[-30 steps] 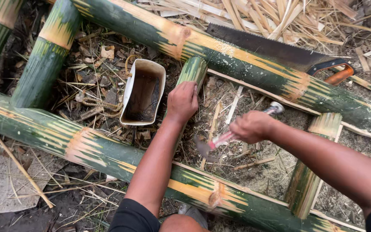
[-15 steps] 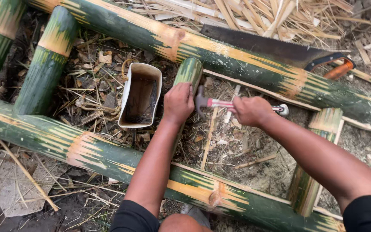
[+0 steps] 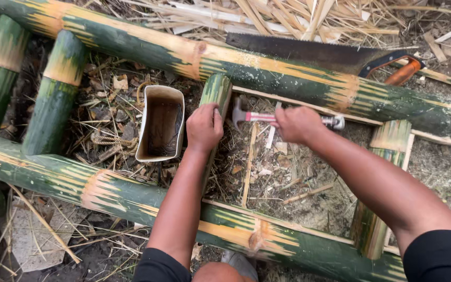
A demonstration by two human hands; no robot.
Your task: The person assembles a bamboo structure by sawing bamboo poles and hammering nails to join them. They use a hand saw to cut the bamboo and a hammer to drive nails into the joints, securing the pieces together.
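Two bare hands work inside a frame of green and yellow bamboo poles lying on littered ground. The left hand [image 3: 204, 127] has its fingers curled down over a short bamboo crosspiece [image 3: 216, 93], gripping it where it runs from the far pole [image 3: 267, 68] toward the near pole [image 3: 131, 196]. The right hand [image 3: 297, 124] is closed in a fist around the pink handle of a hammer [image 3: 259, 117], held level, with its dark head [image 3: 237, 116] just right of the crosspiece and its metal butt end sticking out to the right of the fist.

Left of the left hand, an open rectangular container [image 3: 161, 124] holding dark liquid sits among dry leaves. Farther left, two more short bamboo pieces [image 3: 56, 94] lean between the long poles. Another crosspiece [image 3: 387, 151] stands at the right, beyond the right forearm. On the far pole rests a hand saw [image 3: 309, 51] with an orange and black handle, in front of a heap of pale bamboo shavings [image 3: 288, 15].
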